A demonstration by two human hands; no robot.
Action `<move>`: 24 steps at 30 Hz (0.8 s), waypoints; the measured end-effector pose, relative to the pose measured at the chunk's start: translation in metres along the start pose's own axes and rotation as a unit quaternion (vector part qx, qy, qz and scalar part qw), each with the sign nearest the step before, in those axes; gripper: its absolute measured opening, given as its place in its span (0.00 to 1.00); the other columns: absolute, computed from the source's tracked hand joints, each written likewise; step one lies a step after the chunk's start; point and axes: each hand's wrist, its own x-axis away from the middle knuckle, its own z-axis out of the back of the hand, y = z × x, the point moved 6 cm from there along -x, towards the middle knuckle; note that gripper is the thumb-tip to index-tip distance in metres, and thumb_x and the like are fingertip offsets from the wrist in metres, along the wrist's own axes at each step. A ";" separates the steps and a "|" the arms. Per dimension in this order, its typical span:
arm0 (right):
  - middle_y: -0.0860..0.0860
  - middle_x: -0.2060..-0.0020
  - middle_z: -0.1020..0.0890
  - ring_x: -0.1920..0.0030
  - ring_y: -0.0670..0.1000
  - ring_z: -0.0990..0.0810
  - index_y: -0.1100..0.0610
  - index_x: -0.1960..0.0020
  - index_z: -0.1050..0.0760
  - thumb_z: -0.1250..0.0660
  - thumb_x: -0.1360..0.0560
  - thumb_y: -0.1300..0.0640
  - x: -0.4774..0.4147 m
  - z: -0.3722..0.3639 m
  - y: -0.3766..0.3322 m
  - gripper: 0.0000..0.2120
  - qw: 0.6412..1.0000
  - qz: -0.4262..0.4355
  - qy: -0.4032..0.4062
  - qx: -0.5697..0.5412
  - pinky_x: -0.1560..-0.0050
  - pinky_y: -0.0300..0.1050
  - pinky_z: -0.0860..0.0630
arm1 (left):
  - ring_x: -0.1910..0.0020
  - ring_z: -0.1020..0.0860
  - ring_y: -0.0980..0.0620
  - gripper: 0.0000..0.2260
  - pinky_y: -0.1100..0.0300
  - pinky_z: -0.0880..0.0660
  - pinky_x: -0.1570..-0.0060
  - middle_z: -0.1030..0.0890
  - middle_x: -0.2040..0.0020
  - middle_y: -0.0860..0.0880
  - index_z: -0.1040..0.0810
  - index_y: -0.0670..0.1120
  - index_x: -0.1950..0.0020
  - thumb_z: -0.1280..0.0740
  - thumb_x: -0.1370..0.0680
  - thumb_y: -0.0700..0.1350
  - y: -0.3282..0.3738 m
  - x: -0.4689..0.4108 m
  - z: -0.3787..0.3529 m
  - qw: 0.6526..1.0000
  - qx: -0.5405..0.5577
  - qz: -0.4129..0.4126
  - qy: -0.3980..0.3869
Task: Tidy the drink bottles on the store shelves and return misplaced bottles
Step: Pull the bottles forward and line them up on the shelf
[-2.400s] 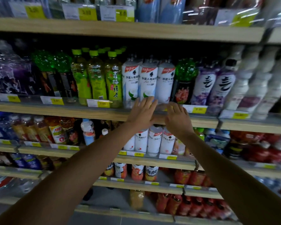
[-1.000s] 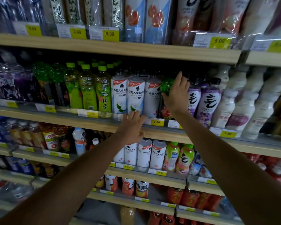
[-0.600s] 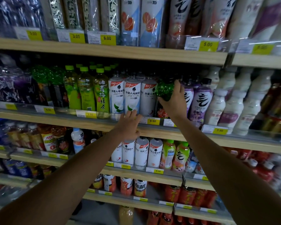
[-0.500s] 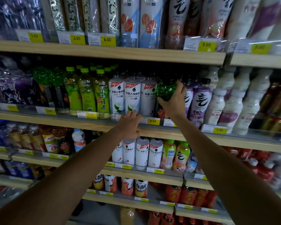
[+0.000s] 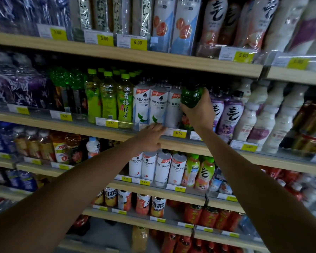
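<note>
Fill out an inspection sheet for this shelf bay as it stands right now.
Surface: wooden shelf with yellow price tags along its front edge.
Job's things: green bottle gripped at its shoulder, between white bottles and purple-label bottles.
Clutter: lone white-and-blue bottle among orange drinks, one shelf down.
Grippers: right hand closed on green bottle; left hand resting on shelf edge, holding nothing.
Cables: nothing seen.
Surroundings: stocked shelves above and below.
</note>
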 end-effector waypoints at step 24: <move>0.52 0.61 0.24 0.62 0.53 0.26 0.62 0.38 0.34 0.29 0.34 0.35 0.057 -0.230 -0.248 0.38 0.996 -0.024 -0.075 -0.035 0.67 0.47 0.30 | 0.32 0.35 0.40 0.32 0.44 0.37 0.35 0.38 0.27 0.41 0.39 0.42 0.27 0.37 0.25 0.58 -0.383 0.208 0.016 0.961 -0.151 0.194 0.130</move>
